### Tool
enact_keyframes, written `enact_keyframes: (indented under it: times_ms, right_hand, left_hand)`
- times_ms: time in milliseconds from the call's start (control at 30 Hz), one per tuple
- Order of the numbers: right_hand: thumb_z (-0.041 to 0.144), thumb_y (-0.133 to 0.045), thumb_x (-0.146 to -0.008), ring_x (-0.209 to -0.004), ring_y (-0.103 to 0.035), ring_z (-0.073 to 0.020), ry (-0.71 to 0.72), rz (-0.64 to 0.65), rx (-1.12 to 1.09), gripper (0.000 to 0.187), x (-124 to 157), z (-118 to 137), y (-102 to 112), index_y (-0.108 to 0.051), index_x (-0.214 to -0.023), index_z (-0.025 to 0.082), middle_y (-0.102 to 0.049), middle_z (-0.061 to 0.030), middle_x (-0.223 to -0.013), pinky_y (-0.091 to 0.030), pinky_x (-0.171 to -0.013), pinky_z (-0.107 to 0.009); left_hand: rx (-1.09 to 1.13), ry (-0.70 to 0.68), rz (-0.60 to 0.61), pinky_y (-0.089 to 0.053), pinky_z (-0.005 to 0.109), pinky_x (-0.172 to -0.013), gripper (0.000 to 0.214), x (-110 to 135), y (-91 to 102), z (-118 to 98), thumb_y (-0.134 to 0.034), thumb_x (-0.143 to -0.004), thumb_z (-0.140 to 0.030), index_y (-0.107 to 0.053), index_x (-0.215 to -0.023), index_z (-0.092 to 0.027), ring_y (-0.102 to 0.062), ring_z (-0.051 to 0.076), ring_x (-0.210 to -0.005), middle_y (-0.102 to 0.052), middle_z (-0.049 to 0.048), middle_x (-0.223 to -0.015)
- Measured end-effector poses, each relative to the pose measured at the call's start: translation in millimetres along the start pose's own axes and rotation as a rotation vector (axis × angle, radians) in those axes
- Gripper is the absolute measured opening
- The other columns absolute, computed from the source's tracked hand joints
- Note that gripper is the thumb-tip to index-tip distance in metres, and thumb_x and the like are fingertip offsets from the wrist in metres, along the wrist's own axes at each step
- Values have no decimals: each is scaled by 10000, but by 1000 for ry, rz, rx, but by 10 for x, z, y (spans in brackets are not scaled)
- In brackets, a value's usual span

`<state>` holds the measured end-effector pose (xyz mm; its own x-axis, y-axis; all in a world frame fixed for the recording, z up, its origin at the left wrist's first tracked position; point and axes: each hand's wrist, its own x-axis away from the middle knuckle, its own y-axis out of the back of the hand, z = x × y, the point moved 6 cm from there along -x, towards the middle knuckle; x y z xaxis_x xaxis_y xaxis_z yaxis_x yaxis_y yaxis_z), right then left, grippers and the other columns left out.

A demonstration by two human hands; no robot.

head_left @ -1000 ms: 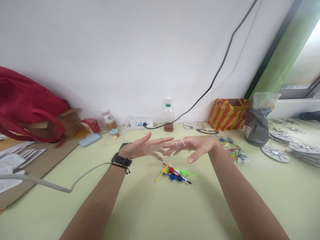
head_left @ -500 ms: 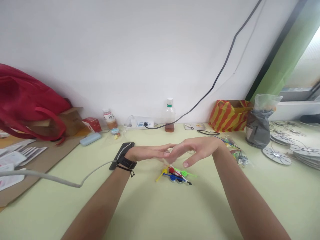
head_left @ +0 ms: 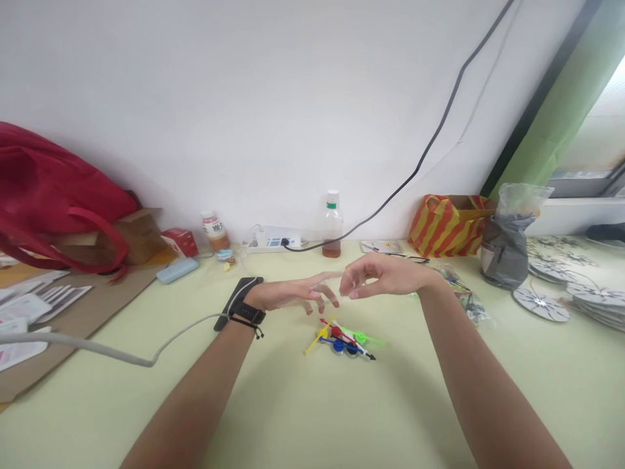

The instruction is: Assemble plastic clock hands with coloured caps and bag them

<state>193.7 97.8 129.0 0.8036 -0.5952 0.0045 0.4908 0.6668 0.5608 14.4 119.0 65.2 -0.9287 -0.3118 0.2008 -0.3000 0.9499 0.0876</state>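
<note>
My left hand [head_left: 303, 292] hovers above the table, palm down, its fingers spread and slightly blurred. I see nothing held in it. Facing it, my right hand [head_left: 378, 277] is raised with curled fingers, the thumb tip close to the index finger; whether something small sits between them is hidden. The hands' fingertips almost meet. Just below them lies a small pile of plastic spinner arrows [head_left: 338, 331] with round hubs, in yellow, red, blue, green, white and black. Neither hand touches the pile. A black watch [head_left: 249, 314] and a cord bracelet are on my left wrist.
A dark phone [head_left: 238, 298] with a cable lies by my left wrist. Bottles, a power strip [head_left: 278, 241] and a striped bag [head_left: 446, 225] line the wall. Clear bags of coloured parts [head_left: 456, 283] lie behind my right wrist. Patterned discs [head_left: 541, 304] are at right, a red bag [head_left: 63, 195] at left.
My hands, overlapping half a second ago, have drawn slightly apart. My right fingers have curled and lifted; my left fingers have spread. The spinner arrows have stayed put.
</note>
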Motion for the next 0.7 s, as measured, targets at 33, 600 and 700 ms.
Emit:
enact_keyframes:
  times_ms: [33,600,700]
  right_hand:
    - [446,-726,-894,-959,-707,-203,-21,-68,28,281,13,-38,57,-789,-1049,220,-782,-53,-1051,-548,-854,-304]
    - [223,-643,-878,-810,-676,-179,-74,-344,324,152,-342,-387,5,-775,-940,180,-781,-56,-946,-509,-740,-270]
    - [181,-707,-804,-791,-675,-164,-8,62,263,173,-567,-302,-570,-792,-956,182,-778,-37,-921,-497,-689,-233]
  left_hand:
    - [-29,30,-33,-436,352,-888,826,34,40,2,-608,-941,-536,-185,-1636,-392,-579,238,-1089,-580,92,-1398]
    - [-255,14,-646,-432,422,-1004,780,478,642,-17,-570,-975,-506,-239,-1644,-279,-581,254,-1130,-620,109,-1275]
    - [-221,-12,-655,-438,428,-991,775,485,643,-17,-562,-979,-500,-232,-1644,-278,-586,257,-1136,-603,120,-1316]
